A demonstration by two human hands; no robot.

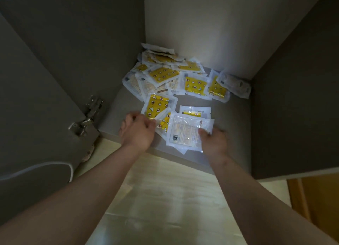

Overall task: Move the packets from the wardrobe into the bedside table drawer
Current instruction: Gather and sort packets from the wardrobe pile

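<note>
- Left of the hands, one metal hinge (88, 114) is showing on the open wardrobe door (36, 98).
- The left hand (137, 130) is reaching in with its fingers curled, pinching the near edge of a yellow-patterned packet (156, 105) that is lying on the wardrobe floor (229, 116) just beyond its knuckles.
- Between the hands, a stack of packets (184, 133) is being held with a printed white back facing up.
- The right hand (214, 141) is gripping that stack from the right, with the thumb pressing on top and the fingers tucked underneath.
- We are judging this as the gathering step. Packets are being collected in the wardrobe and none has gone to the bedside table drawer, which is not in view.
- The next move is likely calling for the left hand to lift its packet onto the stack. The right hand needs a firm squeeze, since slick wrappers slide.
- We are counting one packet under the left hand and at least three in the stack.
- Beyond both hands, a heap of packets (176, 76) is filling the far corner. It holds roughly a dozen, overlapping too much for a firm count.
- Two hands are working.
</note>
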